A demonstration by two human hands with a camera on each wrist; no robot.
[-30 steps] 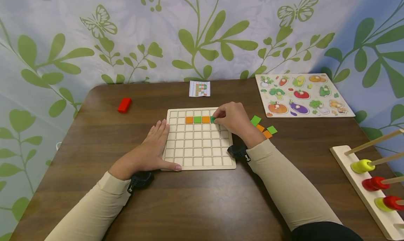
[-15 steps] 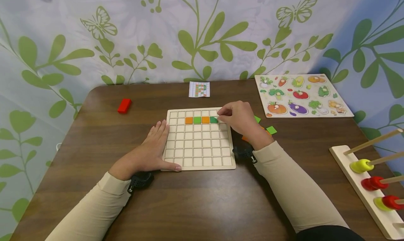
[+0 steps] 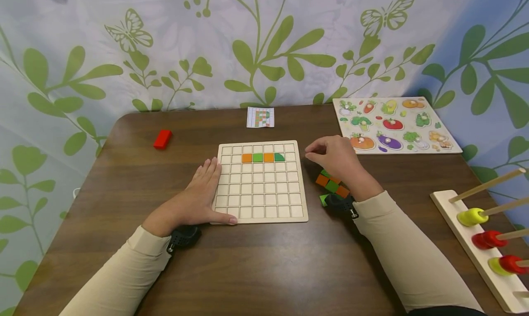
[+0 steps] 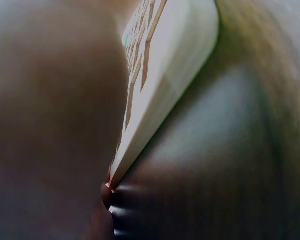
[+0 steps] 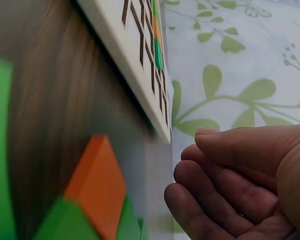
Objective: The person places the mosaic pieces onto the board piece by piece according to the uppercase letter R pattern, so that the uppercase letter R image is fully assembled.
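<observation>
A square wooden grid board (image 3: 259, 187) lies on the table. One of its upper rows carries an orange tile (image 3: 247, 158), a green tile (image 3: 258, 157), a second orange tile and a dark green tile (image 3: 279, 157) with one rounded corner. My left hand (image 3: 198, 194) rests along the board's left edge, fingers straight, thumb at the front edge. Right of the board, my right hand (image 3: 334, 157) hovers with loosely bent fingers and nothing between them, as the right wrist view confirms. Below it lie loose tiles, among them an orange tile (image 5: 97, 185), partly hidden by hand and wrist.
At the back lies a paper card (image 3: 260, 117) with a coloured grid pattern. A vegetable puzzle board (image 3: 402, 146) is at the back right, a bead stacker (image 3: 450, 210) at the far right. A red block (image 3: 163, 139) sits at the left.
My right hand has let go of the dark green tile, leaving it in the row, and moved right, off the board, over the loose tiles. My left hand has stayed put.
</observation>
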